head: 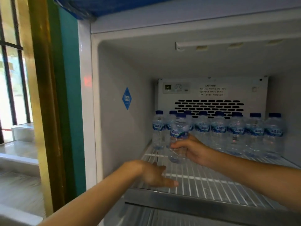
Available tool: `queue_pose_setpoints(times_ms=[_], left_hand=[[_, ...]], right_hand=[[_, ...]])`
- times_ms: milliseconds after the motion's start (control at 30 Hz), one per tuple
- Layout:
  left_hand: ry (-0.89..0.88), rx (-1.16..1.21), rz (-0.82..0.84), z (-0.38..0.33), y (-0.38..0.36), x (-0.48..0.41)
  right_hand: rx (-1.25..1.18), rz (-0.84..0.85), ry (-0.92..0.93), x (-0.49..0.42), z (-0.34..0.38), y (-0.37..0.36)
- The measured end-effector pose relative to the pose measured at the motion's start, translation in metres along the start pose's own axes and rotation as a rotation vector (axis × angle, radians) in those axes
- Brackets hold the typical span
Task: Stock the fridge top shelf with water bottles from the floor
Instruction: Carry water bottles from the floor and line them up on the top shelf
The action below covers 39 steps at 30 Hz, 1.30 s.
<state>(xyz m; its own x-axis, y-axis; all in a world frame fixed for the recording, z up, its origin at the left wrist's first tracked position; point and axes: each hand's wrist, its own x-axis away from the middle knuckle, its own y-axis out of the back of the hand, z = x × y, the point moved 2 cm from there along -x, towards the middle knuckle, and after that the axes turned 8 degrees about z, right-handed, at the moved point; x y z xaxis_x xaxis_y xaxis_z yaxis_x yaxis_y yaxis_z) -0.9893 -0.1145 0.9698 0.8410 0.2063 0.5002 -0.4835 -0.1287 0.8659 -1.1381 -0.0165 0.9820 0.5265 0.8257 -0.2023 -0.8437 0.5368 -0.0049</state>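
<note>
My right hand (192, 150) grips a clear water bottle (178, 128) with a blue cap and blue label, upright, its base at or just above the white wire top shelf (203, 181) of the open fridge. It stands in front of a row of several matching bottles (236, 132) lined along the back of the shelf. My left hand (154, 174) hovers over the shelf's front left part with fingers relaxed, holding nothing.
The fridge's left inner wall (123, 128) is close to the held bottle. A vented back panel (210, 108) with a caution label sits behind the row. A metal front rail (195, 203) edges the shelf. A doorway and steps lie at far left.
</note>
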Motion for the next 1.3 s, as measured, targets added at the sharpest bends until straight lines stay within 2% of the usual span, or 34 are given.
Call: queue_pose_setpoints(times_ms=[100, 200, 433, 600, 667, 833, 1300], left_hand=[[-0.05, 0.13, -0.002, 0.007, -0.013, -0.001], [-0.095, 0.146, -0.069, 0.007, -0.017, 0.0], [-0.255, 0.318, -0.311, 0.005, -0.011, 0.016], [-0.269, 0.298, -0.317, 0.002, -0.013, 0.016], [-0.291, 0.306, -0.331, 0.001, -0.013, 0.017], [-0.308, 0.282, -0.336, -0.001, -0.011, 0.019], [-0.314, 0.256, -0.357, 0.0, -0.011, 0.015]], right_hand=[[0.044, 0.026, -0.013, -0.026, -0.001, -0.023], [0.044, 0.05, -0.025, -0.049, -0.01, -0.04], [0.078, 0.0, 0.029, -0.061, -0.027, -0.043], [0.205, -0.224, 0.003, -0.052, -0.041, -0.038], [0.249, -0.265, 0.029, -0.05, -0.04, -0.039], [0.291, -0.302, 0.068, -0.051, -0.042, -0.037], [0.381, -0.302, 0.029, -0.059, -0.04, -0.036]])
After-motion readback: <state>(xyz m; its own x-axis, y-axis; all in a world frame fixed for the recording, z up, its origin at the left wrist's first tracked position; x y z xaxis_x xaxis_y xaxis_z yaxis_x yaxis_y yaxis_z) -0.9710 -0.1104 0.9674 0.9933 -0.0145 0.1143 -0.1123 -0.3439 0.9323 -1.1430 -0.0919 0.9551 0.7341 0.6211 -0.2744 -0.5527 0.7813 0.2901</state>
